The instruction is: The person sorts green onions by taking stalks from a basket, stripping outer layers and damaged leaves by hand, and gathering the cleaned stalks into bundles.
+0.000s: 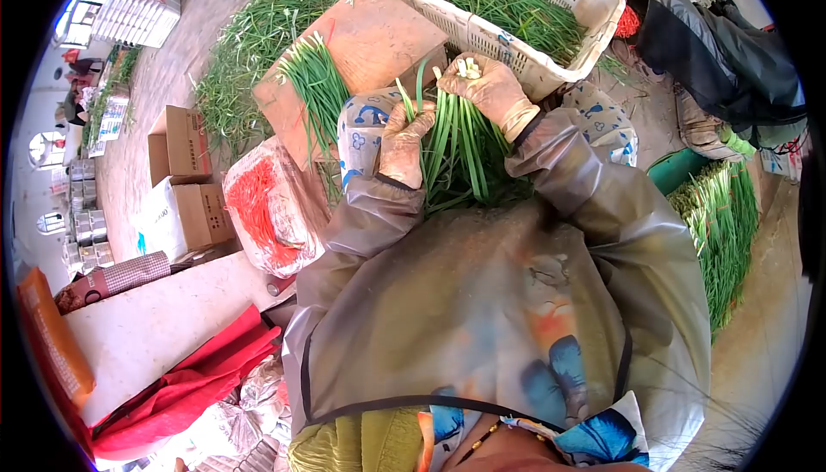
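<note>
Because the leafy bunch over your lap looks light, limp and easily bruised, grip its firmer pale ends, where your right hand is closed; your left hand pinches a stray stalk.

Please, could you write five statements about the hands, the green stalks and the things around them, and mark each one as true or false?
1. The right hand holds a bunch of green stalks. True.
2. Both hands are bare. False: the right hand and the left hand wear gloves.
3. Another green bunch lies on the brown board. True.
4. The white crate is empty. False: long green leaves lie in it.
5. The red strands lie to the left of both hands. True.
</note>
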The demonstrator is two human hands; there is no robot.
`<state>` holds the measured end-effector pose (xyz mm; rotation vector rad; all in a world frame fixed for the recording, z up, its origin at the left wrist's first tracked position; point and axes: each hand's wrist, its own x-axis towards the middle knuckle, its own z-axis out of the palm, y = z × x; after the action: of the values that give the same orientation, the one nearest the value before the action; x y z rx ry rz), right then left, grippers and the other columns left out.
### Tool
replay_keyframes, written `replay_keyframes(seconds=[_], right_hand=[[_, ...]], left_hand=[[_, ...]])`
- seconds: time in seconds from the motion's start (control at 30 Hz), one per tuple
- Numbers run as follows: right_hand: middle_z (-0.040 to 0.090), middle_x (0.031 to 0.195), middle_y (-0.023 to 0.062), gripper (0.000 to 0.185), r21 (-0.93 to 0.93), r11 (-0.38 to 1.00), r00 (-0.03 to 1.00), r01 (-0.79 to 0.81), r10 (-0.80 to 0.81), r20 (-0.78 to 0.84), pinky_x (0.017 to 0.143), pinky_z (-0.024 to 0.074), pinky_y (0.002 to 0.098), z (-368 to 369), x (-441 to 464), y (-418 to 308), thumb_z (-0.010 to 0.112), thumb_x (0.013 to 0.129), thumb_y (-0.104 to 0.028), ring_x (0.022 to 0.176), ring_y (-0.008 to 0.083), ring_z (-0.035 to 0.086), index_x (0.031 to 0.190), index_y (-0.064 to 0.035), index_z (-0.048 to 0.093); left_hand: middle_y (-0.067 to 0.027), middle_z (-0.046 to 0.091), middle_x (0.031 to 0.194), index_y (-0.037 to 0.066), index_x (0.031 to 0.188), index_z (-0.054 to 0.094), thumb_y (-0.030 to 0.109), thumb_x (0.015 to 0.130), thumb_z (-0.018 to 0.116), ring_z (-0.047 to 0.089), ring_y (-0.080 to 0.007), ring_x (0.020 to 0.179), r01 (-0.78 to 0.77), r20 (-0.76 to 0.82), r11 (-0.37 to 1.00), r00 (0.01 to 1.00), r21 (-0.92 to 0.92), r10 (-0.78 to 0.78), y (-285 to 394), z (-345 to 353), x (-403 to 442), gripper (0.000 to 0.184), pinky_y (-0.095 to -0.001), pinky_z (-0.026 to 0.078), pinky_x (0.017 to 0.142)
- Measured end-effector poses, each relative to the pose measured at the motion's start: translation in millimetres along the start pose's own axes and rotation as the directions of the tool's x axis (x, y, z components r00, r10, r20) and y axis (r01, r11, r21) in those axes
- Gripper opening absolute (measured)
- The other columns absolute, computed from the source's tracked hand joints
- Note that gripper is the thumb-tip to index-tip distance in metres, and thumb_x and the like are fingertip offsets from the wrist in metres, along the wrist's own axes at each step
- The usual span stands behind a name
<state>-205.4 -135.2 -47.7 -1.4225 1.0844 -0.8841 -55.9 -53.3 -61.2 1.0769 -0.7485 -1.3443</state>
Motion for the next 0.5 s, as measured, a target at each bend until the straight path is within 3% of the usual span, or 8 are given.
replay_keyframes(seconds=[0.13,0.2,0.3,0.4,0.43,0.5], right_hand=[[0.061,0.086,0.0031,0.02,0.155,0.988,0.998,-0.026,0.017,0.06,0.074,0.0473,0.0241,2,-5,-6,0.07,0.075,-0.008,0.079,0.0101,0.056,0.087,-0.0017,0.056],[0.062,0.082,0.003,0.019,0.33,0.937,0.979,0.117,-0.164,0.12,0.07,0.0467,0.024,8,-5,-4,0.068,0.074,-0.01,0.075,0.0116,0.058,0.088,-0.0025,0.059],[0.062,0.084,0.0038,0.015,0.298,0.954,0.977,-0.001,-0.064,0.206,0.074,0.0472,0.0231,6,-7,-10,0.066,0.074,-0.003,0.078,0.0117,0.058,0.087,-0.0012,0.059],[0.061,0.083,0.0042,0.015,0.362,0.923,0.978,0.13,-0.179,0.106,0.075,0.0476,0.024,-16,-2,-29,0.067,0.076,-0.003,0.08,0.0121,0.057,0.086,0.0001,0.057],[0.06,0.082,0.0041,0.015,0.373,0.914,0.981,0.158,-0.188,0.045,0.075,0.0475,0.0238,-26,1,-35,0.067,0.076,-0.004,0.08,0.0116,0.056,0.085,0.0006,0.056],[0.059,0.084,0.0045,0.019,0.477,0.872,0.989,0.113,-0.146,0.034,0.076,0.0471,0.0229,-44,8,-40,0.067,0.076,-0.004,0.08,0.011,0.055,0.088,0.0017,0.054]], left_hand=[[-0.0033,0.059,0.086,0.005,0.092,0.057,0.0,0.081,0.057,0.054,-0.0109,0.078,0.021,0.068,0.998,0.998,-0.054,-0.017,0,0,0,0.012,-0.0238,0.043,0.074],[-0.0031,0.059,0.086,0.004,0.091,0.057,0.001,0.081,0.057,0.054,-0.0107,0.077,0.045,0.054,0.996,0.998,-0.078,-0.041,1,4,0,0.011,-0.0237,0.044,0.073],[-0.0035,0.059,0.084,0.004,0.091,0.056,0.002,0.082,0.057,0.055,-0.0107,0.073,0.011,0.025,0.999,1.0,-0.05,-0.01,2,6,0,0.009,-0.0232,0.045,0.067],[-0.0053,0.061,0.081,0.007,0.093,0.058,0.003,0.083,0.056,0.057,-0.0121,0.068,0.1,-0.038,0.992,0.994,-0.08,-0.103,-8,-11,8,0.01,-0.0221,0.044,0.06],[-0.0041,0.061,0.08,0.007,0.093,0.058,0.004,0.083,0.056,0.055,-0.0102,0.062,0.029,-0.077,1.0,0.997,-0.004,-0.029,-8,-14,9,0.011,-0.0211,0.041,0.054],[-0.0035,0.061,0.079,0.008,0.095,0.058,0.005,0.083,0.055,0.051,-0.0076,0.055,0.155,-0.146,0.985,0.979,0.081,-0.142,0,-21,7,0.012,-0.0205,0.038,0.047]])
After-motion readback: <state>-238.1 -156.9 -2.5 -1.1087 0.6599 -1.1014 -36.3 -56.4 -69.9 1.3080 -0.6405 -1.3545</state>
